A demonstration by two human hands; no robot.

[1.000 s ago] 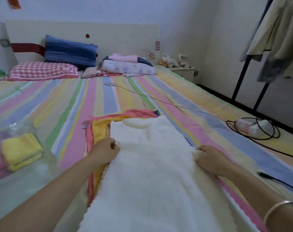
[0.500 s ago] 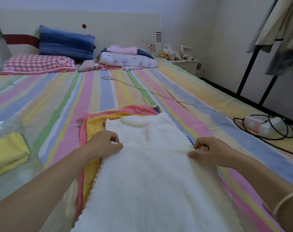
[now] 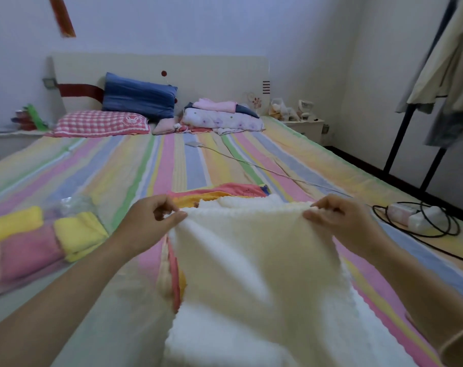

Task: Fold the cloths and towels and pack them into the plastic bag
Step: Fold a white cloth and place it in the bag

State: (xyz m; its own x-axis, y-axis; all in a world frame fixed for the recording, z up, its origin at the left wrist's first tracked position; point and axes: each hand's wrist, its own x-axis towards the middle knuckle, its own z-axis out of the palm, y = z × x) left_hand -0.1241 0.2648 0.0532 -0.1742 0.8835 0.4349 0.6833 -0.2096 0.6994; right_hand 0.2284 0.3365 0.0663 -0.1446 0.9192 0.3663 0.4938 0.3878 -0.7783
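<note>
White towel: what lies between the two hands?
Head view: the white towel's raised edge, pinched at each end, runs from left hand to right hand.

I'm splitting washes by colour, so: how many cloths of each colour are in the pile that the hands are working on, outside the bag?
white towel: 1
yellow cloth: 1
pink cloth: 1
Total: 3
A blue corner beside the pink cloth may be a fourth; cannot tell.

One wide-angle view, worn on the head, looks forward and slightly down from the near edge of the bed (image 3: 172,160) along its length to the headboard (image 3: 212,72) at the far edge. The left hand (image 3: 148,221), right hand (image 3: 339,221) and towel (image 3: 251,260) are close under the lens; a rack (image 3: 400,144) stands at the frame's right.
</note>
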